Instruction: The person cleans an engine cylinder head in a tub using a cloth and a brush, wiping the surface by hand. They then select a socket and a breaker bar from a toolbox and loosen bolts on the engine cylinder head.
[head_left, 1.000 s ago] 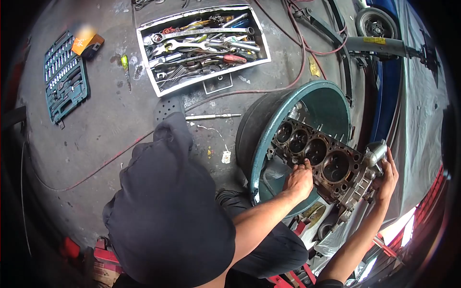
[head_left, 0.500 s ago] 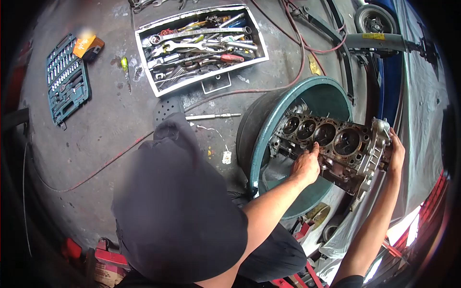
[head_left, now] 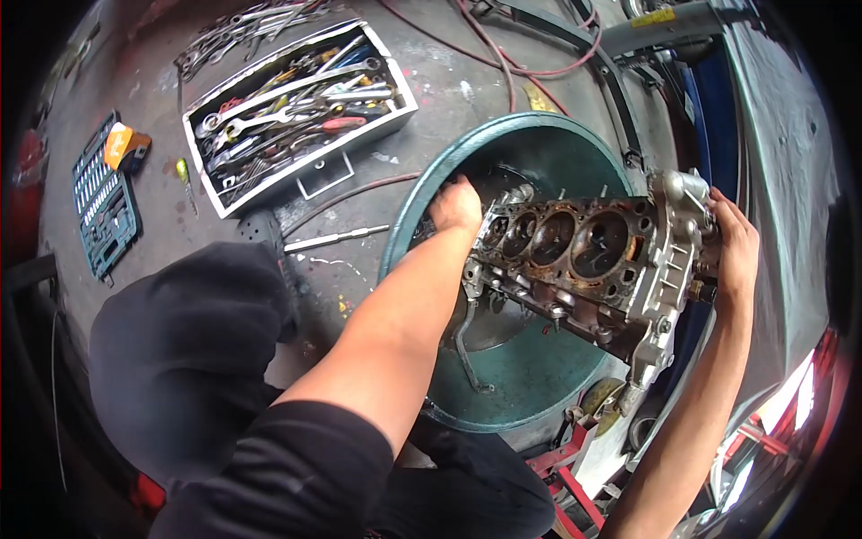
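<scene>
A four-cylinder engine block [head_left: 575, 256] lies slantwise in and over a round green tub [head_left: 516, 409], its cylinder openings facing up. Its right end, with a ribbed silver cover [head_left: 669, 260], reaches past the tub's rim. My right hand [head_left: 736, 244] grips that end, fingers partly hidden behind the casting. Inside the tub, beside the block's narrower far end, is my left hand [head_left: 456, 207]. Its fingers look curled, but what they hold is hidden. A bent metal pipe [head_left: 464, 346] hangs below the block toward shallow dark liquid.
A white-rimmed toolbox [head_left: 310, 184] full of wrenches stands beyond the tub. Farther left lie a socket set [head_left: 103, 207], an orange box [head_left: 124, 145] and a screwdriver [head_left: 185, 184]. A red hose [head_left: 359, 190] crosses the floor. Plastic sheeting [head_left: 781, 207] hangs at right.
My left hand has gone from the block's near top edge to beside its far end inside the tub. My right hand stays at the right end. The block appears larger as the view shifts.
</scene>
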`<state>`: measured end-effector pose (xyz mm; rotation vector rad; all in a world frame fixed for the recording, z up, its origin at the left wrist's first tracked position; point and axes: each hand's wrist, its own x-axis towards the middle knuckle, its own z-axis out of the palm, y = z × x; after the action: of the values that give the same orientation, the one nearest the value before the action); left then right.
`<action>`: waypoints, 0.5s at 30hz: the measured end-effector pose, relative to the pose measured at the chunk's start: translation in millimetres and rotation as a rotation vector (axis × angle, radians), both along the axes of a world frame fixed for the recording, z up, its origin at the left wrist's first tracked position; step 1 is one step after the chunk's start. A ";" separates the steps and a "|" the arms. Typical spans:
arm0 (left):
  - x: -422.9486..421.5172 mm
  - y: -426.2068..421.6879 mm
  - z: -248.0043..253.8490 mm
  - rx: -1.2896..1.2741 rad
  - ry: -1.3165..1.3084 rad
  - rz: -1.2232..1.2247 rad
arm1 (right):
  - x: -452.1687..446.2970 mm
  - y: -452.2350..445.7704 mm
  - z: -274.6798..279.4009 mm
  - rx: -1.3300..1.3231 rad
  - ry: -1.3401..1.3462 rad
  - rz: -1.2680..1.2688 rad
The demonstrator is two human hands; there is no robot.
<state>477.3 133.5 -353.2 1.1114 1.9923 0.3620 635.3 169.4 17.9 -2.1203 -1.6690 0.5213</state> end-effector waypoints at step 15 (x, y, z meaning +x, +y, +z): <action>33.7 -114.1 84.2 -0.047 -0.402 0.328 | 2.1 4.2 -3.9 0.020 0.060 -0.013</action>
<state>511.1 19.5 -269.0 0.6180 1.8036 0.6509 637.4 173.6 13.9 -2.0790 -1.6204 0.5565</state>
